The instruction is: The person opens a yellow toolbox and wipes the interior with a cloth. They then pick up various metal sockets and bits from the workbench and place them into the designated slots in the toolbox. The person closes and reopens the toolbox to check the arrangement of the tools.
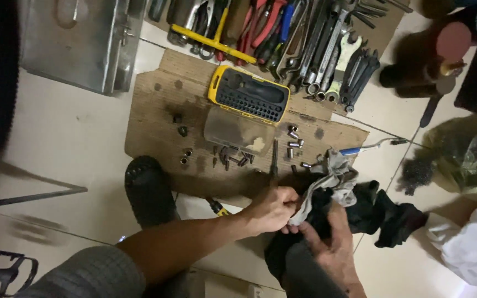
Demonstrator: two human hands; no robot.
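Two hands are meeting at lower centre over a dark cloth: the left hand, forearm stretching from lower left, is pinching a grey rag; the right hand is gripping black fabric beneath, fingers curling.

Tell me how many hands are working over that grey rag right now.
2. The left hand grips the grey rag together with a slim tool shaft. The right hand lies under the rag on dark cloth. No other hands are visible.
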